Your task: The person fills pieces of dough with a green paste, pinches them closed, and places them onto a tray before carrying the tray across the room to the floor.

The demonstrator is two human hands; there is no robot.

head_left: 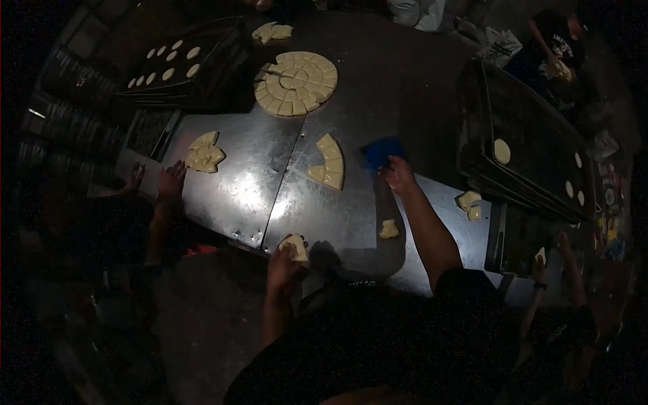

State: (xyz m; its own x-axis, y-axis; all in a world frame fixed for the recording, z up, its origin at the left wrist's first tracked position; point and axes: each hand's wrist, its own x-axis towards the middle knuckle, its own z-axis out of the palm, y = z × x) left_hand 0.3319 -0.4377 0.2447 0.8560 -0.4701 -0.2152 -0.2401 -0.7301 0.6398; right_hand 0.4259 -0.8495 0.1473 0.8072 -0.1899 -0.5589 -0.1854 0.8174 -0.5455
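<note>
My left hand (283,263) grips a pale piece of dough (295,247) at the near edge of the steel table (236,182). Farther out, my right hand (398,174) rests on a blue scraper (383,151) lying on the table. A curved row of cut dough wedges (329,163) sits just left of the scraper. One small dough piece (389,229) lies beside my right forearm. A large round of dough cut into rings and wedges (297,82) lies at the far middle.
Another person's hand (171,181) rests beside a dough clump (204,152) at the left. Dark trays with dough rounds stand at the far left (182,64) and right (533,148). A third person's hand (540,260) holds dough at the right. Scraps (470,202) lie near the right tray.
</note>
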